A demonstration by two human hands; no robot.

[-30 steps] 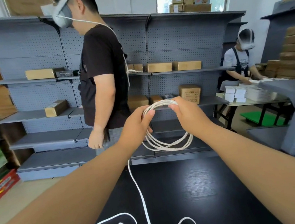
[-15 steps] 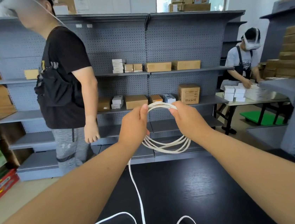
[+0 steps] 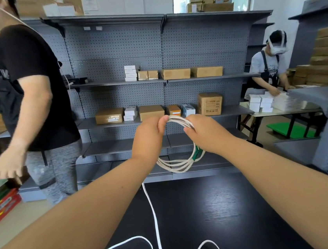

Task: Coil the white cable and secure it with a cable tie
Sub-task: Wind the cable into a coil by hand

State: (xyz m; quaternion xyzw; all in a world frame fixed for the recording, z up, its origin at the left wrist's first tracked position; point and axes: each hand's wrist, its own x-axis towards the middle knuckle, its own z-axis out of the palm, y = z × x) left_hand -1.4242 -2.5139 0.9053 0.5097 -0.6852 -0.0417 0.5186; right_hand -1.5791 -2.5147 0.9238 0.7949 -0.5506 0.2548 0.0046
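White cable (image 3: 153, 213): loose tail lies looped on near black table (image 3: 220, 210), rises to hands. Best approach: draw slack up steadily, match each new loop to coil size, hold pinch firm. Left hand (image 3: 148, 140) and right hand (image 3: 207, 132) curled, both pinching top of coil (image 3: 176, 165); loops hang below, between wrists.

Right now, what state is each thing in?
Coil: several loops, held up in the air.
Loose tail: hangs down, rest uncoiled on black table.
Green band: on coil's right side; fastening unclear.
Left hand: pinches coil's top.
Right hand: grips coil's top.
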